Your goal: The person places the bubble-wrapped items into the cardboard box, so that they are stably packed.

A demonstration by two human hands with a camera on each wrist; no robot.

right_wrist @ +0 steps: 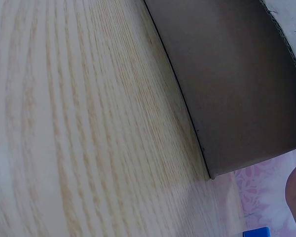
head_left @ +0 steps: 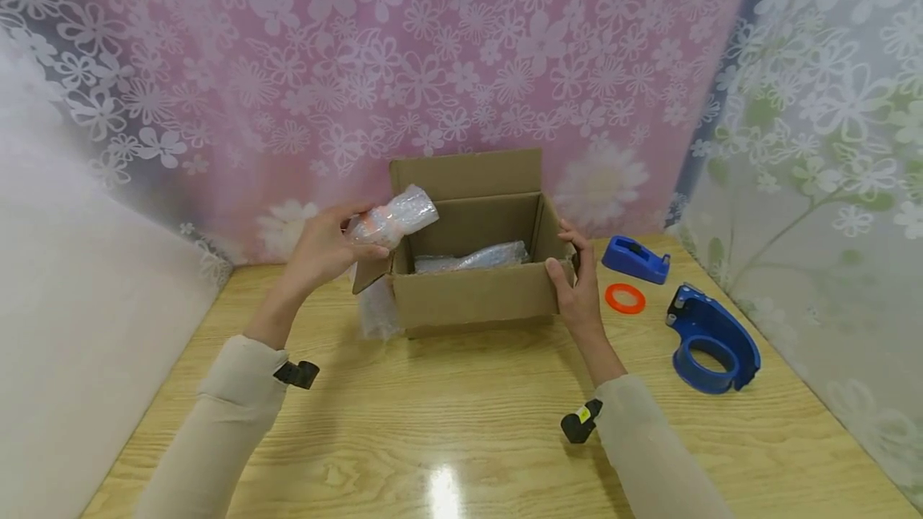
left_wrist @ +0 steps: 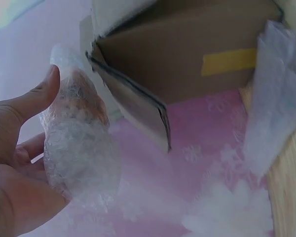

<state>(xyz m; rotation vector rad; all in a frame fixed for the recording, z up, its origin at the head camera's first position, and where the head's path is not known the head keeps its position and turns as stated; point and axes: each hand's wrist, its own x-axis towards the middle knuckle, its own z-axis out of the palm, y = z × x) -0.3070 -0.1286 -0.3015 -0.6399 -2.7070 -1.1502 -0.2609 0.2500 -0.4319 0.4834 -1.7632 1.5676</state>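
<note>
My left hand [head_left: 324,251] grips a bubble-wrapped bundle [head_left: 405,215] with an orange band round its middle, raised beside the left edge of an open cardboard box [head_left: 476,295]. In the left wrist view, thumb and fingers clasp the bundle [left_wrist: 81,148] near the box's side flap [left_wrist: 138,106]; the wrap hides what is inside. At the box's right side, my right hand [head_left: 579,291] holds the wall, thumb at the front corner and fingers over the edge. Another piece of bubble wrap [head_left: 490,256] lies inside the box, its contents hidden.
More bubble wrap [head_left: 378,309] lies on the wooden table [head_left: 433,399] left of the box. To the right are a blue tape dispenser [head_left: 636,260], an orange ring [head_left: 625,299] and a blue hand-held tape cutter [head_left: 710,343]. A flowered wall covering [head_left: 461,46] stands behind.
</note>
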